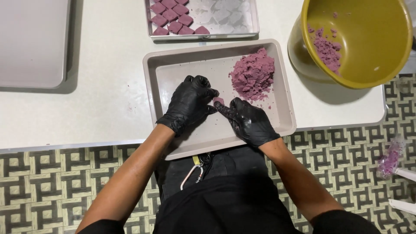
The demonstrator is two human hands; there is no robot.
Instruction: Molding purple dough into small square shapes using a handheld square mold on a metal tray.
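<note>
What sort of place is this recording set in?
Probably a small food-making workspace: gloved hands shape a purple piece over a grey tray, beside a dough heap and a tray of moulded pieces.

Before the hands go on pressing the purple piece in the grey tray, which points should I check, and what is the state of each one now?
1. Both hands gloved: left hand and right hand wear black gloves: ok.
2. Small purple piece pinched between both hands' fingertips: ok.
3. Piece's shape finished: mostly hidden, cannot tell.
4. Purple dough heap lies inside the grey tray, close by: ok.
5. Tray fully on the table: its near edge overhangs the white table: not ok.
6. Upper tray of finished pieces has free space: ok.
</note>
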